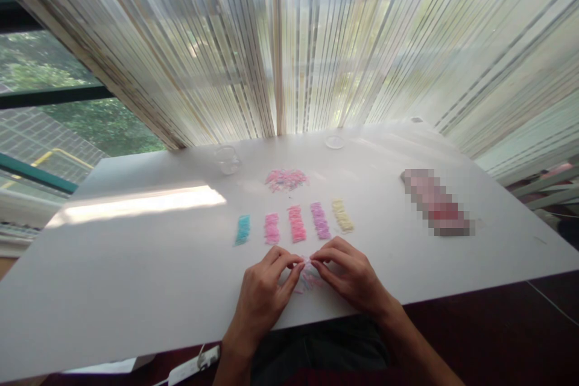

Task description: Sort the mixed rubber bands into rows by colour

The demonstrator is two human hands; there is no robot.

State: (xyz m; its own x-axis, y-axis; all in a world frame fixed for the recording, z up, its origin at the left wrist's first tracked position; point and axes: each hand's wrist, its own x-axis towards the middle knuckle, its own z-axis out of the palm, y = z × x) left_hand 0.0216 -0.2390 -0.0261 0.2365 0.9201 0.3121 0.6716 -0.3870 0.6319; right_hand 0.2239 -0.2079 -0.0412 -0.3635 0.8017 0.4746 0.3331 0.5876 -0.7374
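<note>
My left hand (270, 280) and my right hand (350, 268) meet fingertip to fingertip near the table's front edge. Each pinches at something small and pale pink between them, too tiny to make out clearly. Beneath the fingers lies a small loose pile of mixed pink and bluish pieces (311, 279), partly hidden. Just beyond stand rows of short thin pieces sorted by colour: blue (242, 230), pink (272, 228), coral (297, 223), purple (321, 221) and yellow (342, 216). Farther back is a larger mixed pile (286, 179), mostly pink.
A clear round container (227, 160) is at the back left of the white table (136, 265), and a clear round lid (335, 143) at the back. A blurred pinkish object (438, 204) lies right. A white power strip (194, 366) is below the front edge.
</note>
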